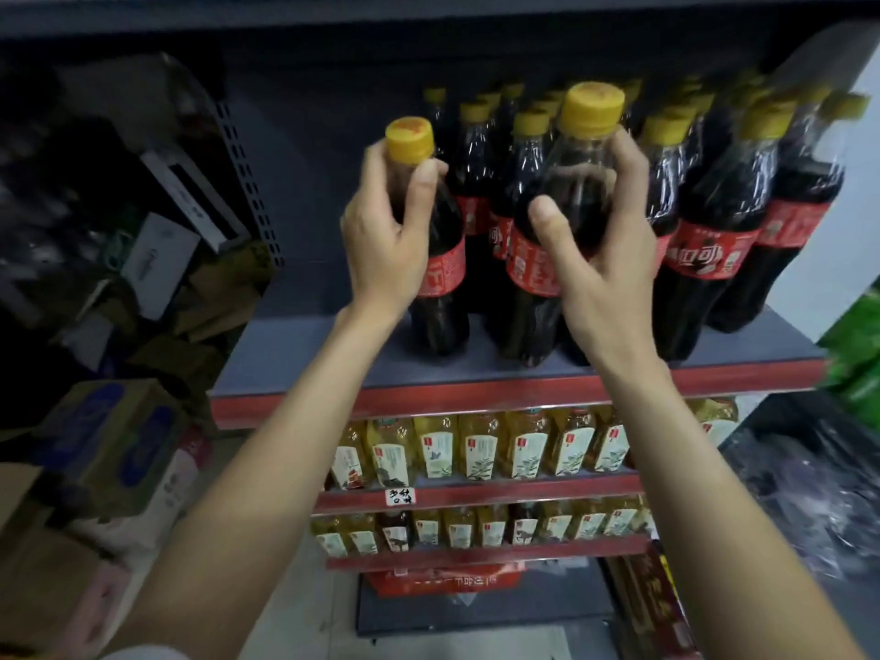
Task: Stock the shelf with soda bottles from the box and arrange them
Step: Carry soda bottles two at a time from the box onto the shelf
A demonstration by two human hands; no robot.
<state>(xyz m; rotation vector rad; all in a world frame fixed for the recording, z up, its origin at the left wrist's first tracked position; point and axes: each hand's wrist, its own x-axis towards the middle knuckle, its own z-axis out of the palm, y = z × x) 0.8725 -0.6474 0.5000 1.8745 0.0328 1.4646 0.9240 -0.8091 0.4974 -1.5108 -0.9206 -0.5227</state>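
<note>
Two soda btls in hand, both at the front of the top shelf (305, 359). Left btl (431, 240) is gripped by the left hand (385, 231) at the shoulder under its yellow cap, fingers and thumb curled round it; base looks down on the shelf, at the left end of the row. Right btl (562, 231) is held by the right hand (605, 259) round its upper body, thumb in front, fingers wrapped behind; it tilts a bit and stands taller, prob. not fully seated yet. High grips likely let each btl slide in w/o knocking neighbours. Stocked btls (714, 240) fill the shelf's right part; roughly a dozen-plus caps show, exact count unclear from blur. Left part bare, so room remains. Below, two shelves of yellow drink btls (481, 450). Cardboard boxes (109, 445) piled at left.
</note>
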